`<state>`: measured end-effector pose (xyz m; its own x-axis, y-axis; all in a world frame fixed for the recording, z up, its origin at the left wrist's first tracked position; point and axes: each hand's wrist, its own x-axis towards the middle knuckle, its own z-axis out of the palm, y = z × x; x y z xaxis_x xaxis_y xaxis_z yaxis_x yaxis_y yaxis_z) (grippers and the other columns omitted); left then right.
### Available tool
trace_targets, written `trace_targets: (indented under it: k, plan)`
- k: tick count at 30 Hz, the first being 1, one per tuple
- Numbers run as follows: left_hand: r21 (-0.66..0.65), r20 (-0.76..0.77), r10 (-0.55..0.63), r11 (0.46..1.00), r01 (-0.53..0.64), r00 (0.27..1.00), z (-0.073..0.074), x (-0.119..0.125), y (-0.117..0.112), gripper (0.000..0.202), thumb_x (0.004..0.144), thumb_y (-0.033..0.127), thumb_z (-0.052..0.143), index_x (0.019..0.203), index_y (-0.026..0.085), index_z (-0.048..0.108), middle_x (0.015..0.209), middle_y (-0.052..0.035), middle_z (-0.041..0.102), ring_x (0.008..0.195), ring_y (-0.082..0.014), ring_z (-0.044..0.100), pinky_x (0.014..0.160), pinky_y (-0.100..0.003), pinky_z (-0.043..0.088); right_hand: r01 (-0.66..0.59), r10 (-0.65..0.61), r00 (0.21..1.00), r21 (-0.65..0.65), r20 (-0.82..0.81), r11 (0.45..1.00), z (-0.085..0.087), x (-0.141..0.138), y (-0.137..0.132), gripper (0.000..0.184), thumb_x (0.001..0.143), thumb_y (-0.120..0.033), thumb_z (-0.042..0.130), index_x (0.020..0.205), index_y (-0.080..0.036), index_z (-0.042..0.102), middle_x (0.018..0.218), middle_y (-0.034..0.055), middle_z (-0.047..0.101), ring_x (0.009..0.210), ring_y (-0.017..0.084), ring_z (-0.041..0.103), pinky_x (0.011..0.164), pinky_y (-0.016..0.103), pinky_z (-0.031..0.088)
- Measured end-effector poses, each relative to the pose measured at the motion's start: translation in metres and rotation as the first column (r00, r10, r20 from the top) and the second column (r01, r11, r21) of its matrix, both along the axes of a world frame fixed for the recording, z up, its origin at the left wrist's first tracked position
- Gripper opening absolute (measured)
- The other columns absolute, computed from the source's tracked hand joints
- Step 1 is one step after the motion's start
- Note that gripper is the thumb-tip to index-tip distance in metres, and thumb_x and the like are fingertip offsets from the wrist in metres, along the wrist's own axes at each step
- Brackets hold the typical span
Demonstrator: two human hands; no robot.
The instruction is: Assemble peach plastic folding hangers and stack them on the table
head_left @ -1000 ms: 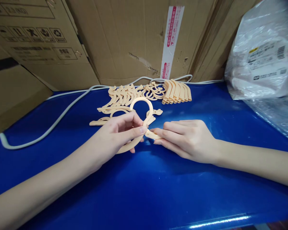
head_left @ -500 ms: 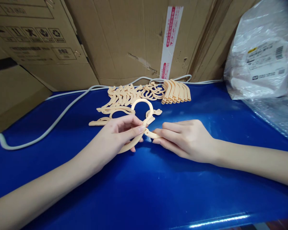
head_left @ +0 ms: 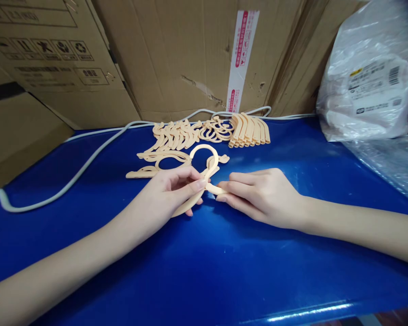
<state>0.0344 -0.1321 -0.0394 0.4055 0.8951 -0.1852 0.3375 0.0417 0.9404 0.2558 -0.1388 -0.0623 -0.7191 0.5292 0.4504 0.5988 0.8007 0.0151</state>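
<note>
My left hand [head_left: 173, 188] pinches a beige plastic hanger hook [head_left: 215, 156] at its base, its round loop standing up above the fingers. A curved hanger arm [head_left: 187, 207] passes under the same fingers and slants down to the left. My right hand [head_left: 263, 194] is closed on another hanger arm [head_left: 213, 189], whose tip meets the base of the hook by the left thumb. Whether the pieces are joined there is hidden by the fingers. Just behind the hands lie folded hangers [head_left: 141, 173] in the same beige plastic.
Along the back of the blue table [head_left: 204, 271] are rows of curved hanger arms [head_left: 172, 135], loose hooks [head_left: 217, 130] and stacked tubular arms [head_left: 250, 130]. A white cable [head_left: 98, 158] runs behind them. Cardboard boxes [head_left: 177, 54] close off the back; a plastic-wrapped package [head_left: 367, 90] stands at right.
The hook has tipped slightly down and to the right in my left hand. The arm in my right hand has shifted a little at the joint. The pieces on the table have not moved.
</note>
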Motion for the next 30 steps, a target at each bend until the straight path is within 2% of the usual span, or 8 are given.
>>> trace_targets:
  k: [4, 6, 9, 12, 15, 18, 25, 30]
  plan:
    - [0.08, -0.044, -0.038, 0.996, 0.042, 0.998, 0.0, 0.0, -0.002, 0.025, 0.088, 0.041, 0.06, 0.079, 0.018, 0.059, 0.066, 0.0023, 0.059, 0.054, -0.0101, 0.054, 0.05, -0.02, 0.046, 0.002, -0.002, 1.0, -0.025, 0.005, 1.0, 0.001, 0.0, 0.001, 0.042, 0.106, -0.035, 0.039, 0.081, -0.017, 0.068, 0.067, -0.0019, 0.058, 0.054, 0.009, 0.049, 0.051, 0.028, 0.025]
    - [0.2, -0.143, -0.034, 0.978, 0.063, 0.989, -0.001, 0.0, -0.005, 0.025, 0.092, 0.04, 0.052, 0.082, 0.019, 0.059, 0.066, 0.0019, 0.06, 0.053, -0.0111, 0.054, 0.051, -0.022, 0.044, 0.007, -0.007, 1.0, -0.042, 0.003, 0.999, 0.001, 0.0, 0.002, 0.041, 0.106, -0.036, 0.04, 0.085, -0.017, 0.069, 0.068, -0.0015, 0.059, 0.055, 0.009, 0.05, 0.052, 0.028, 0.026]
    - [0.436, -0.386, 0.036, 0.888, 0.148, 0.922, -0.001, -0.001, -0.012, 0.027, 0.098, 0.037, 0.04, 0.09, 0.019, 0.058, 0.076, -0.0017, 0.064, 0.064, -0.0161, 0.06, 0.061, -0.028, 0.044, -0.003, 0.002, 1.0, -0.064, -0.017, 0.998, 0.001, 0.0, 0.004, 0.038, 0.105, -0.037, 0.043, 0.089, -0.016, 0.071, 0.071, -0.0008, 0.061, 0.06, 0.011, 0.053, 0.056, 0.028, 0.029]
    - [0.537, -0.562, 0.087, 0.795, 0.283, 0.823, -0.001, -0.002, -0.016, 0.028, 0.1, 0.033, 0.032, 0.096, 0.019, 0.057, 0.086, -0.0053, 0.068, 0.071, -0.0203, 0.064, 0.063, -0.031, 0.043, -0.052, 0.051, 0.998, -0.034, -0.036, 0.998, 0.003, 0.001, 0.006, 0.036, 0.105, -0.036, 0.044, 0.091, -0.016, 0.071, 0.074, 0.0007, 0.064, 0.064, 0.013, 0.053, 0.064, 0.029, 0.032]
    - [0.58, -0.622, 0.088, 0.72, 0.382, 0.778, -0.004, -0.005, -0.017, 0.027, 0.1, 0.032, 0.033, 0.094, 0.02, 0.056, 0.079, -0.0034, 0.067, 0.06, -0.0178, 0.06, 0.055, -0.028, 0.036, -0.067, 0.069, 0.996, 0.023, -0.065, 0.997, 0.005, 0.002, 0.007, 0.037, 0.105, -0.036, 0.043, 0.089, -0.016, 0.07, 0.075, 0.0024, 0.065, 0.072, 0.016, 0.053, 0.076, 0.033, 0.034]
    - [0.635, -0.608, 0.101, 0.658, 0.406, 0.787, -0.009, -0.007, -0.017, 0.023, 0.1, 0.037, 0.039, 0.095, 0.021, 0.055, 0.074, -0.0004, 0.066, 0.051, -0.0151, 0.056, 0.05, -0.026, 0.03, -0.021, 0.025, 0.994, 0.038, -0.103, 0.999, 0.005, 0.002, 0.007, 0.036, 0.103, -0.041, 0.046, 0.083, -0.018, 0.065, 0.075, 0.0022, 0.066, 0.078, 0.018, 0.054, 0.085, 0.036, 0.034]
    - [0.573, -0.678, 0.127, 0.708, 0.412, 0.724, -0.007, -0.004, -0.013, 0.031, 0.101, 0.044, 0.035, 0.095, 0.021, 0.055, 0.074, -0.0034, 0.07, 0.056, -0.0203, 0.064, 0.05, -0.026, 0.031, 0.108, -0.113, 0.941, -0.033, -0.319, 0.994, 0.0, 0.001, 0.011, 0.036, 0.094, -0.056, 0.057, 0.095, -0.021, 0.05, 0.092, 0.006, 0.067, 0.084, 0.022, 0.06, 0.088, 0.041, 0.039]
    - [0.541, -0.736, 0.157, 0.721, 0.433, 0.658, -0.002, -0.002, -0.013, 0.029, 0.1, 0.044, 0.038, 0.091, 0.022, 0.055, 0.072, -0.0035, 0.071, 0.053, -0.0196, 0.063, 0.047, -0.025, 0.027, 0.041, -0.06, 0.941, -0.063, -0.334, 0.997, 0.0, 0.001, 0.013, 0.039, 0.09, -0.052, 0.064, 0.107, -0.02, 0.05, 0.101, 0.0082, 0.068, 0.093, 0.024, 0.061, 0.09, 0.043, 0.042]
